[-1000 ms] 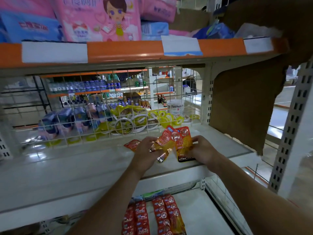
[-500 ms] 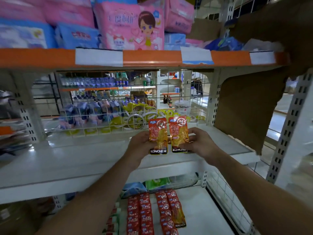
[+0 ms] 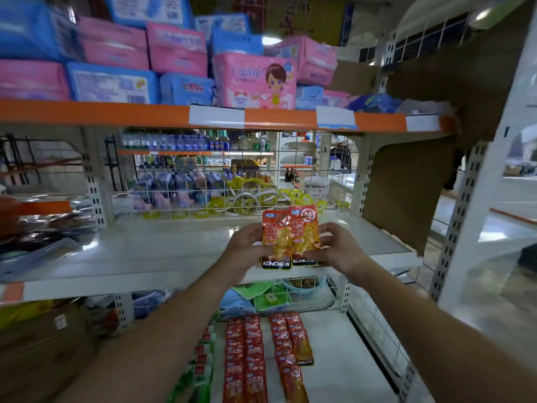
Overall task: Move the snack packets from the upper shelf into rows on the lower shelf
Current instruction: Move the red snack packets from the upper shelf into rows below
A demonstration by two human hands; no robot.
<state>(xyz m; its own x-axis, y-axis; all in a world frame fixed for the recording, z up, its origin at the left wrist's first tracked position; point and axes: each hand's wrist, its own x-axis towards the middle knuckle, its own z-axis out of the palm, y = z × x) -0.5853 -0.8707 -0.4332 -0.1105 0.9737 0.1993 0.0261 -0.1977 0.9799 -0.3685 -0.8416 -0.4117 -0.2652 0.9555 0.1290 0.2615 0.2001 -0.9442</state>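
Observation:
Two orange-red snack packets marked KONCHEW stand upright and overlap, held above the white upper shelf. My left hand grips their left edge and my right hand pinches their right edge. Below, the lower shelf carries rows of matching red packets, laid in overlapping columns. The upper shelf surface around my hands is bare.
A wire grid back panel closes the upper shelf. Pink and blue soft packs fill the orange-edged top shelf. A brown cardboard sheet hangs at the right. Dark bagged goods lie at the left. Green packets sit beside the red rows.
My hands gathered the loose packets off the upper shelf, turned them upright and squared them together. The view tilted upward, showing more of the top shelf.

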